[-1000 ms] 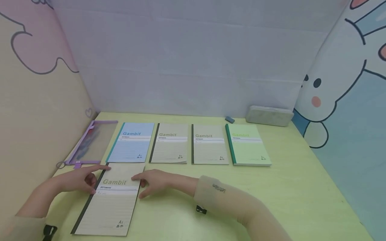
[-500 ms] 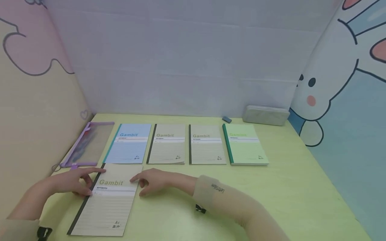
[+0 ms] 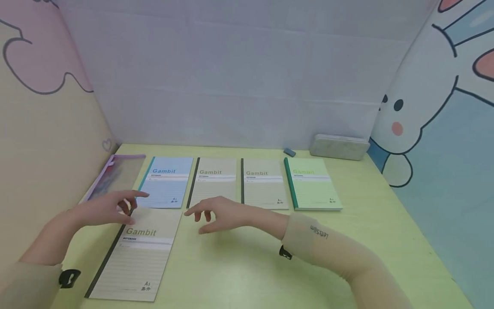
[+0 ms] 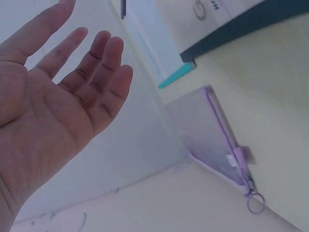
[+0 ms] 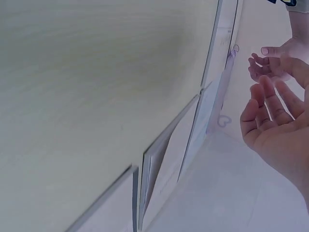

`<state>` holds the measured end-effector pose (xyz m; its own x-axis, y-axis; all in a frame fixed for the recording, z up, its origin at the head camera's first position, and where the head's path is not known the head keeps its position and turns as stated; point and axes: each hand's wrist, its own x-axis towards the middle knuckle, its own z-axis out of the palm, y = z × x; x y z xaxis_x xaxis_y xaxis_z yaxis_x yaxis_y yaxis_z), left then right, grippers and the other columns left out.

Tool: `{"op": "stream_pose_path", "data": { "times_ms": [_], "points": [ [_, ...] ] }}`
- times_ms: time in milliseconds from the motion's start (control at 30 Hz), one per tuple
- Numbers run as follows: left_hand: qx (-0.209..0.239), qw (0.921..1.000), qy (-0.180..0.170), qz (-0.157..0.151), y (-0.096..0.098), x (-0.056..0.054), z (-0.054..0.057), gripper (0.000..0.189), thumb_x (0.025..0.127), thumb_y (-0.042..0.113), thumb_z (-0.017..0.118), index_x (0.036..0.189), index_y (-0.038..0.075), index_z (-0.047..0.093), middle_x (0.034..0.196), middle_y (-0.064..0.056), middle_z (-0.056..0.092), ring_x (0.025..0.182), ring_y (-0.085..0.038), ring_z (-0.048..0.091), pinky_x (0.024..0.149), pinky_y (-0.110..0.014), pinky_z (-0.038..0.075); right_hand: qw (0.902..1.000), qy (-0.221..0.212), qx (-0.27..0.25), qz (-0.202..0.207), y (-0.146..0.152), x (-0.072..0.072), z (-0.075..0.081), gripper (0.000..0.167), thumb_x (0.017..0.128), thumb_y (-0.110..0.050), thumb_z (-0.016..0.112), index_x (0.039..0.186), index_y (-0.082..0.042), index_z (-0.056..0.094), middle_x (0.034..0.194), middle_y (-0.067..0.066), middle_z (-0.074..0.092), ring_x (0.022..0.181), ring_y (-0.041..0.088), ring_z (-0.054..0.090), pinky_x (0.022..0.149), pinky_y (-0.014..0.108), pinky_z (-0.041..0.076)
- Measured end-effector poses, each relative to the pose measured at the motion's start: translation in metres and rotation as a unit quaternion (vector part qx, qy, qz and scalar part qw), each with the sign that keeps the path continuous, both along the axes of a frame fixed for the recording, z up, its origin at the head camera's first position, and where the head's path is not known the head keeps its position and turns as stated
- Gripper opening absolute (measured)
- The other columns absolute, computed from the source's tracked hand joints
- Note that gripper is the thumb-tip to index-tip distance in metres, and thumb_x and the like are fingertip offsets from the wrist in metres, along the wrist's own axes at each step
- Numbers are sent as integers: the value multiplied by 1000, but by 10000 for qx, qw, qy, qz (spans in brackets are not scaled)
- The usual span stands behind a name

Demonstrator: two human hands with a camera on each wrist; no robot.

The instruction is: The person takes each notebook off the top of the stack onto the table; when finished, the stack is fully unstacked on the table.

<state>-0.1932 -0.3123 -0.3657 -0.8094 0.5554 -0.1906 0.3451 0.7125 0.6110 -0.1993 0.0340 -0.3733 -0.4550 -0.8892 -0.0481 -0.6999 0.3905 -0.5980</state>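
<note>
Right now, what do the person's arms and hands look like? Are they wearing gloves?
No gloves: the left hand and right hand are bare. The left sleeve and right sleeve look pale beige. The right one has dark lettering. A small black fitting shows by each.

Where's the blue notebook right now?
Head view: the blue notebook lies left of centre, between the purple-edged pouch and a beige notebook, just beyond the front notebook.

The left hand (image 3: 101, 209) reaches over the upper left of the nearest beige Gambit notebook (image 3: 133, 262), the right hand (image 3: 224, 213) beside its upper right corner, with a blue notebook (image 3: 167, 184), two beige notebooks (image 3: 217, 168) and a green notebook (image 3: 314, 189) beyond.
</note>
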Motion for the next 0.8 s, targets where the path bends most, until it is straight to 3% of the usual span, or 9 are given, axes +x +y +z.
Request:
{"op": "stream_pose_path", "data": {
  "times_ms": [200, 333, 500, 667, 800],
  "points": [
    [-226, 9964, 815, 1, 37, -11, 28, 69, 82, 27, 74, 141, 14, 42, 111, -3, 60, 100, -19, 56, 76, -29, 49, 9988, 367, -226, -221, 38, -7, 22, 44, 87, -25, 69, 130, -24, 57, 105, -13, 59, 92, 4, 53, 76, 18, 46],
    [-298, 9929, 1154, 26, 64, -17, 43, 72, 81, 27, 75, 143, 15, 40, 118, -2, 59, 104, -19, 55, 83, -38, 49, 9974, 516, -218, -456, 67, -11, 33, 41, 87, -27, 68, 127, -26, 58, 107, -14, 59, 94, 1, 53, 78, 22, 48],
    [-263, 9906, 1343, -2, 93, -26, 48, 71, 84, 25, 72, 145, 17, 37, 120, -2, 57, 110, -22, 53, 91, -45, 45, 9945, 649, -249, -787, 100, -16, 43, 36, 86, -27, 69, 122, -26, 61, 108, -13, 60, 95, 3, 53, 78, 26, 47],
    [-53, 9868, 1614, -115, 121, -33, 50, 69, 84, 22, 72, 144, 13, 39, 120, -6, 57, 111, -23, 52, 94, -45, 43, 9899, 804, -362, -1112, 133, -15, 56, 35, 86, -27, 70, 120, -26, 61, 109, -12, 60, 95, 7, 54, 77, 30, 47],
    [133, 9853, 1702, -9, 146, -34, 56, 70, 84, 23, 72, 145, 13, 38, 119, -6, 57, 113, -24, 51, 95, -45, 42, 9841, 978, -427, -1423, 160, -13, 64, 34, 85, -26, 71, 118, -24, 62, 106, -12, 60, 92, 6, 54, 76, 31, 48]
  ]
}}
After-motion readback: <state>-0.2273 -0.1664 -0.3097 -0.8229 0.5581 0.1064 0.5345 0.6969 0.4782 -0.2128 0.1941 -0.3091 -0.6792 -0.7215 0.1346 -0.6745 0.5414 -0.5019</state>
